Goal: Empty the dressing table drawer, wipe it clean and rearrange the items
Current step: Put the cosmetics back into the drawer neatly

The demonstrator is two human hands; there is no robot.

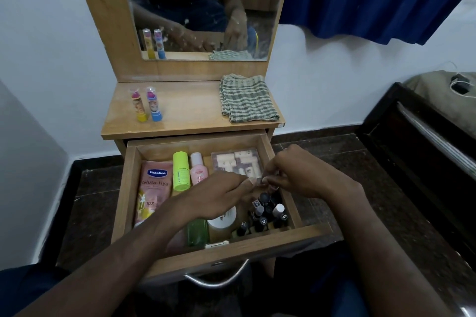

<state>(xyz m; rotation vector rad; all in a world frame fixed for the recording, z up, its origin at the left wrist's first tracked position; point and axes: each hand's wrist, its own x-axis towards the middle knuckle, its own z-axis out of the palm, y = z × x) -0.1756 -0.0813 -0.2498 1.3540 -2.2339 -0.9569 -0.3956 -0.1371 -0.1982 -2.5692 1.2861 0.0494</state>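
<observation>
Wooden pulled-out drawer (128, 188) holds our left hand (213, 198) and right hand (296, 175), fingertips curled together over the small dark-capped bottles (268, 211) at its front right corner; what each grip pinches, we cannot tell. A snagged sleeve could topple them.

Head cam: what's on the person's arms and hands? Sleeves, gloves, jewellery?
Both forearms are bare right to the frame's bottom edge; no sleeves show. The left hand and right hand wear no gloves. No watch, bracelet or ring is visible on either.
</observation>
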